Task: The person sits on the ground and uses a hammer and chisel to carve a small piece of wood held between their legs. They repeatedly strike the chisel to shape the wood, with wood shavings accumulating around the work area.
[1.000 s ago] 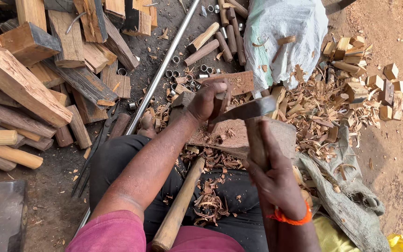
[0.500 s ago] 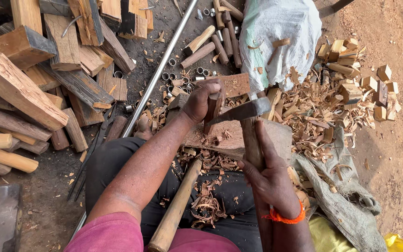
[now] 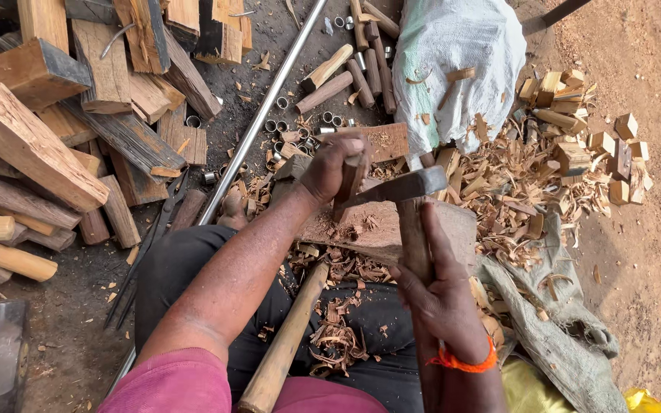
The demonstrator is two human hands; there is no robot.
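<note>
L hand (image 3: 330,164): fingers clamped on upright wood piece (image 3: 348,187) — atop chopping block (image 3: 392,226).
R hand (image 3: 441,294): fist round adze (image 3: 403,187) handle — blade touching the piece.

Bare dirt ground (image 3: 644,252) in daylight, strewn with wood shavings (image 3: 514,191) and stacked timber (image 3: 55,145).

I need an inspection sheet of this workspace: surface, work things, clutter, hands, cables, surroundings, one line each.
Surface: wood block on bare dirt, shavings on it.
Work things: wood piece stands upright on the block; adze blade against it.
Clutter: shavings, metal rings, small wood blocks, a loose handle across the lap.
Hands: left hand grips the wood piece; right hand grips the adze handle.
Cables: nothing seen.
Surroundings: timber pile on the left, steel pipe, white sack.
</note>
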